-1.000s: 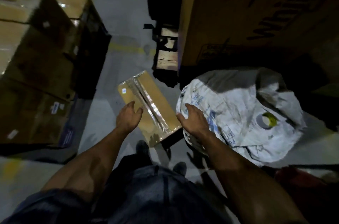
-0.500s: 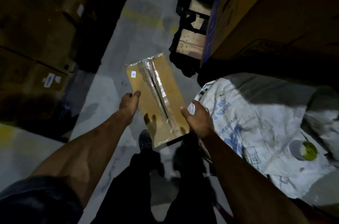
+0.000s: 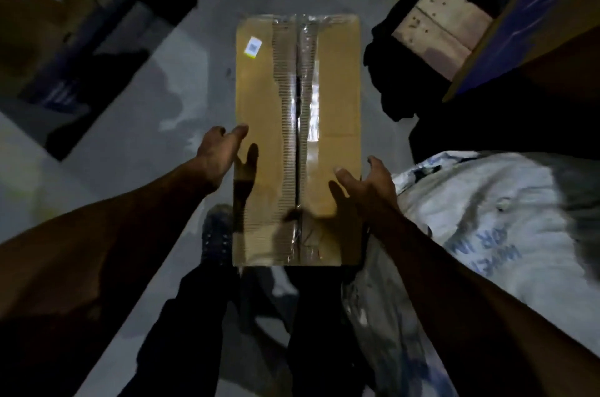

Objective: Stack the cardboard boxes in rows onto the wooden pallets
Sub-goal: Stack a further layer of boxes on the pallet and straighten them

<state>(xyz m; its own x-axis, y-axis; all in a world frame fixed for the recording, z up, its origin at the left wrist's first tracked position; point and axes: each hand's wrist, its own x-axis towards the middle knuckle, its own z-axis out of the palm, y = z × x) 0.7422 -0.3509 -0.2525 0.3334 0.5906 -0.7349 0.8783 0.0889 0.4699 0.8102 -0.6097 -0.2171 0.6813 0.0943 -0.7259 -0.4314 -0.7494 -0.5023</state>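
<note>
A long brown cardboard box (image 3: 337,78), taped down its middle seam and carrying a small white label, hangs lengthwise in front of me above the grey floor and my legs. My left hand (image 3: 218,154) grips its left edge, thumb on the top face and fingers down the side. My right hand (image 3: 370,184) grips the right edge nearer to me, thumb lying on top. A wooden pallet (image 3: 444,23) lies at the upper right, partly under dark material.
A big carton with a blue edge (image 3: 526,16) stands over the pallet at the right. A white woven sack (image 3: 506,214) lies close on my right. Stacked cartons (image 3: 45,6) fill the upper left, with grey floor (image 3: 181,65) between.
The box has come up from beside the sack and turned from a slant to point straight ahead. Both hands now clasp its sides, and the view has swung toward the pallet.
</note>
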